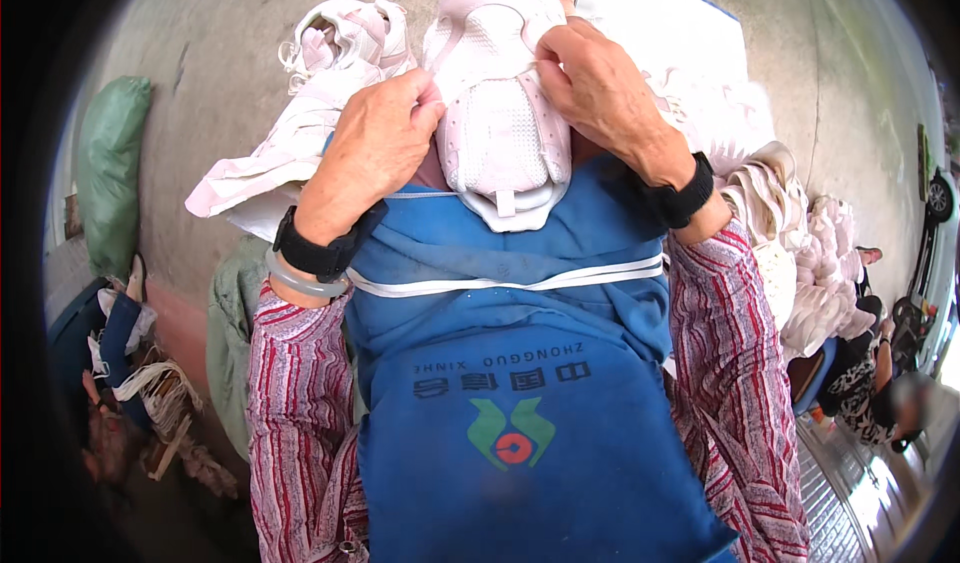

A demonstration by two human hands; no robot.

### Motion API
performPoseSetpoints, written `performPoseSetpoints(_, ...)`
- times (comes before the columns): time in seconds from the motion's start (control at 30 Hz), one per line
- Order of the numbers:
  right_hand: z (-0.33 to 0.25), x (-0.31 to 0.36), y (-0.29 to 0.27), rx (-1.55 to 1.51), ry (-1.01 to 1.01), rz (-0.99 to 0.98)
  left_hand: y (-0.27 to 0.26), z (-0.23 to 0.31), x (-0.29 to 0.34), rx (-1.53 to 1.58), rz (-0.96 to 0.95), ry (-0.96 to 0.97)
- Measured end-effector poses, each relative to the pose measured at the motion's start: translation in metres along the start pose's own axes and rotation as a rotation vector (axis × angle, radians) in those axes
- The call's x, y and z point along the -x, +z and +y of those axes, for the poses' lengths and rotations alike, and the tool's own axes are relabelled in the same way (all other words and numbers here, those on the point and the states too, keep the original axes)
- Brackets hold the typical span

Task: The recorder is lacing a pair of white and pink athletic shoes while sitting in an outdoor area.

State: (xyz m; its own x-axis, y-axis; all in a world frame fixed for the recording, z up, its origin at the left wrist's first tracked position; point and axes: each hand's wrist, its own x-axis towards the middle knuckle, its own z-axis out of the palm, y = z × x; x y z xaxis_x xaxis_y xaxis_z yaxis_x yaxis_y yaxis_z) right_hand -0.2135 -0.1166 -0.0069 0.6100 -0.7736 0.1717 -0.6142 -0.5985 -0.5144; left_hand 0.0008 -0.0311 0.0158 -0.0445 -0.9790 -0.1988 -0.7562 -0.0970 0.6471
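A white and pale pink shoe upper [506,143] lies on my lap, over the blue apron [500,363], its padded tongue with a small pull loop toward me. My left hand [385,128] pinches at the left edge of the upper, thumb and forefinger together beside its row of eyelets. At the right edge, a little farther off, my right hand [605,88] is closed in a pinch, fingertips against the upper. Whether a thin lace is also between either hand's fingertips cannot be made out. A white band [510,281] crosses the apron at my waist.
More pale shoe uppers [345,43] are heaped at the left, with further piles [825,273] at the right. Farther left stands a green sack [112,178]. A person [870,393] sits at the far right, near a parked vehicle [938,198].
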Motion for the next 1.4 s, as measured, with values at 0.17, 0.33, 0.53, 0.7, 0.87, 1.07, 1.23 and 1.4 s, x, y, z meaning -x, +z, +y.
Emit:
performPoseSetpoints(0.17,-0.002,0.010,-0.033,-0.255,0.161,0.021,-0.003,-0.008,0.003,0.210,0.107,0.017)
performPoseSetpoints(0.33,-0.022,0.024,-0.077,-0.776,0.268,0.077,-0.031,0.004,0.023,0.673,0.241,-0.006)
performPoseSetpoints(0.53,-0.082,0.052,-0.060,-1.212,0.480,-0.044,-0.006,0.046,0.063,1.346,0.040,-0.164)
performPoseSetpoints(0.7,-0.113,0.067,-0.047,-1.279,0.515,-0.032,0.005,0.064,0.076,1.410,0.006,-0.189)
performPoseSetpoints(0.87,-0.120,0.070,-0.045,-1.338,0.555,0.010,0.006,0.075,0.083,1.407,0.022,-0.204)
performPoseSetpoints(1.07,-0.125,0.074,-0.048,-1.350,0.497,0.049,0.006,0.079,0.081,1.339,0.033,-0.186)
performPoseSetpoints(1.23,-0.130,0.076,-0.050,-1.236,0.446,0.093,0.004,0.080,0.084,1.390,-0.014,-0.168)
performPoseSetpoints(1.4,-0.136,0.077,-0.046,-1.084,0.424,0.171,0.002,0.078,0.084,1.504,-0.034,-0.140)
